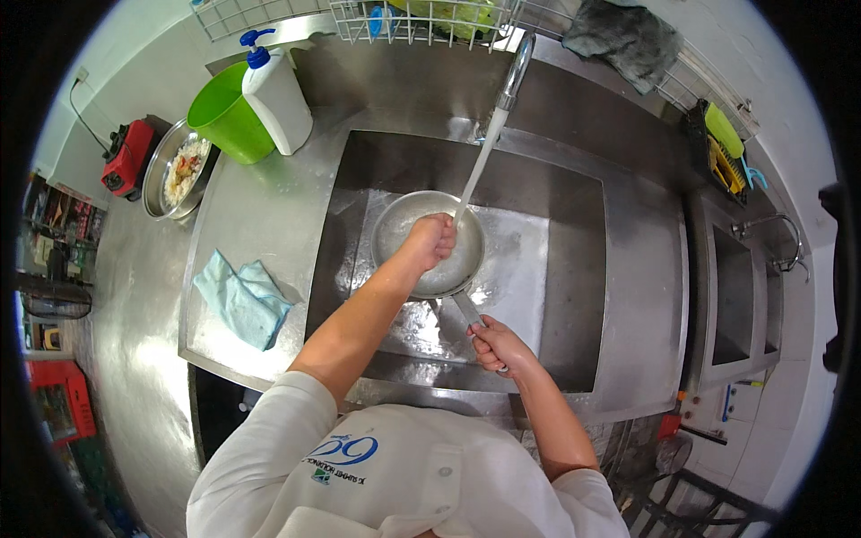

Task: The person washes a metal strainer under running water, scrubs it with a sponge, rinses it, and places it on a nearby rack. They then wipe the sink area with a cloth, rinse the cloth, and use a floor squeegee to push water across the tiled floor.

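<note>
Running water (479,165) falls from the faucet (518,74) into a round metal frying pan (393,232), held over the basin of a stainless steel sink (575,269). My left hand (430,241) is curled into a fist over the pan's inside, beside the stream. Nothing shows between its fingers, and its palm side is hidden. My right hand (499,346) grips the pan's flat metal handle (467,306), whose end pokes out below the fist.
Left of the basin lie a light blue cloth (242,299), a white pump bottle (277,101), a green bucket (225,114) and a metal bowl of rice (181,171). Wire baskets (424,23) hang behind. A second sink (732,296) and a black caddy with brushes (720,155) stand right.
</note>
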Demonstrator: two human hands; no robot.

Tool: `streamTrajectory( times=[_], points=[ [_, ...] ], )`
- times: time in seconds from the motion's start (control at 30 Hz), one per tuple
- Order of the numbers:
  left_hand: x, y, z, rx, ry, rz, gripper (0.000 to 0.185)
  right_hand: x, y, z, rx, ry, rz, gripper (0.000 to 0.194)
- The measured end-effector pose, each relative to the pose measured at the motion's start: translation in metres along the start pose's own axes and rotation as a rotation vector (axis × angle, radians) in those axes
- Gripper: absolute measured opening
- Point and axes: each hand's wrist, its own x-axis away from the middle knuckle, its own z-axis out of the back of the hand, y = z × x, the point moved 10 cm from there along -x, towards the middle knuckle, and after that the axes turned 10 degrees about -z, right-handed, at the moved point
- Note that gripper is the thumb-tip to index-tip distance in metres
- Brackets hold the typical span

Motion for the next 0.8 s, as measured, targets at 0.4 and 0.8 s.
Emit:
streamTrajectory(
  times=[0.4,0.8],
  points=[
    [0.049,0.047,-0.014,-1.858,-0.07,-0.857,0.053,0.022,-0.008,0.0,0.144,0.026,0.003,0.011],
    [0.02,-0.03,0.015,-1.973,-0.847,-0.616,0.05,0.008,0.007,0.017,-0.035,0.059,-0.008,0.011]
  ],
)
